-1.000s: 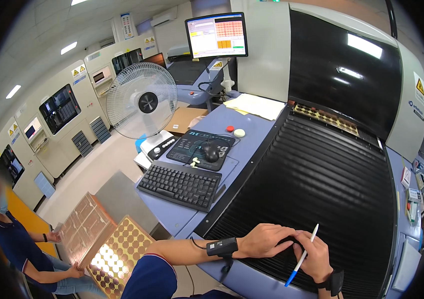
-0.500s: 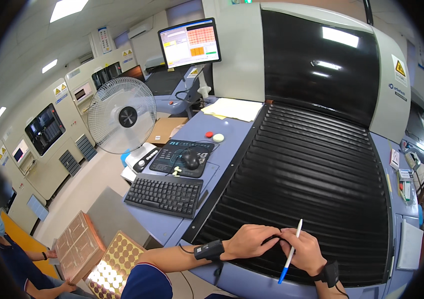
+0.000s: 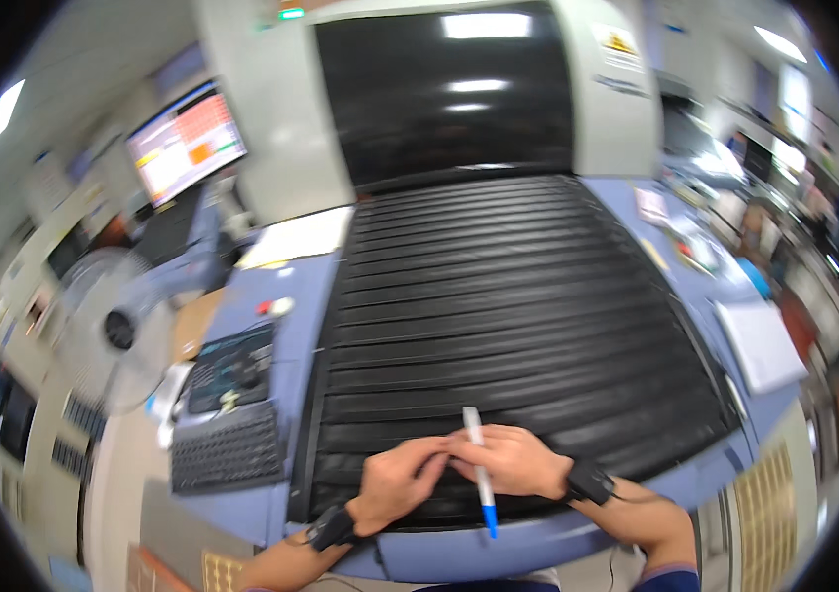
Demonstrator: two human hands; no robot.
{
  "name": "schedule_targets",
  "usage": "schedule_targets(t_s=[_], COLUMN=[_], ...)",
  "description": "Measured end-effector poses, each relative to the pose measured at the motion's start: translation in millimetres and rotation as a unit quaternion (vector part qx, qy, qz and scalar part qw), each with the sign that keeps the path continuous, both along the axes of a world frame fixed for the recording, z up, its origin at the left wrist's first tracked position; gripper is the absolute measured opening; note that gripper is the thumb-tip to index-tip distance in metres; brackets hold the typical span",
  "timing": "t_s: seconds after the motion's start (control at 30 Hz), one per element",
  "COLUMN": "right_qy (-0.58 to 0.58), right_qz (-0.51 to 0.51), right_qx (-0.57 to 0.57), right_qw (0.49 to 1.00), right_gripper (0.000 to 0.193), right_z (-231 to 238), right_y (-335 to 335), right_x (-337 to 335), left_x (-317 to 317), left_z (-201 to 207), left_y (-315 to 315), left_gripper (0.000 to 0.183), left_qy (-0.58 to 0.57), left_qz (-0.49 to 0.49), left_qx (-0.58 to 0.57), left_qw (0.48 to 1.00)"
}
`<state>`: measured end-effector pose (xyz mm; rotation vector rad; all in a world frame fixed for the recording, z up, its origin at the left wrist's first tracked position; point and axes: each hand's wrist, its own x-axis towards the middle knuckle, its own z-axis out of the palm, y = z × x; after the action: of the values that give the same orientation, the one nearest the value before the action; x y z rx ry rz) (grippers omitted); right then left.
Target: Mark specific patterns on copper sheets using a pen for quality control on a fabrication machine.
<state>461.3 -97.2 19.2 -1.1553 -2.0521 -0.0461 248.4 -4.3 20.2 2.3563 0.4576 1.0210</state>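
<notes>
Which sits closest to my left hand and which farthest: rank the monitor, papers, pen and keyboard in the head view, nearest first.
From the left hand:
1. Pen: just to its right, held in the right hand.
2. Keyboard: to its left.
3. Papers: farther forward, left of the black ridged bed.
4. Monitor: farthest, at upper left.

Bright ceiling lights (image 3: 1, 115) glare on the black panel (image 3: 446, 128); blur smears the sides.
</notes>
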Motion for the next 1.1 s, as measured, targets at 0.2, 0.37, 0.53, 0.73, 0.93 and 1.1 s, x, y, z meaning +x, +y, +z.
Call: schedule_targets(t_s=[0.2,0.37,0.53,0.73,0.93,1.1], right_qy=[0.035,0.071,0.062,0.076,0.073,0.072], right_qz=[0.001,0.015,0.022,0.026,0.023,0.023], right_qx=[0.018,0.006,-0.014,-0.04,-0.032,-0.039], right_qw=[0.999,0.997,0.998,0.996,0.997,0.996], right_gripper=[0.025,0.018,0.018,0.017,0.018,0.018], right_z=[-20.3,-24.2,-22.2,-19.9,-21.5,-22.4], right_y=[5.7,11.2,9.9,9.7,10.0,9.6], right_x=[-0.2,-1.1,-0.6,-1.2,-1.7,-1.5], left_x=[5.1,2.1,3.0,1.4,0.7,0.7], left_z=[-1.7,9.9,18.1,17.2,15.3,15.4], left_y=[-1.8,-9.3,-13.4,-13.1,-13.2,-14.2], left_gripper=[0.02,0.014,0.014,0.015,0.015,0.014], left_qy=[-0.011,0.05,0.055,0.051,0.044,0.048], left_qz=[-0.012,-0.002,0.001,0.004,-0.003,0.001], left_qx=[-0.01,-0.012,0.009,0.011,-0.016,-0.005], left_qw=[1.0,0.999,0.998,0.999,0.999,0.999])
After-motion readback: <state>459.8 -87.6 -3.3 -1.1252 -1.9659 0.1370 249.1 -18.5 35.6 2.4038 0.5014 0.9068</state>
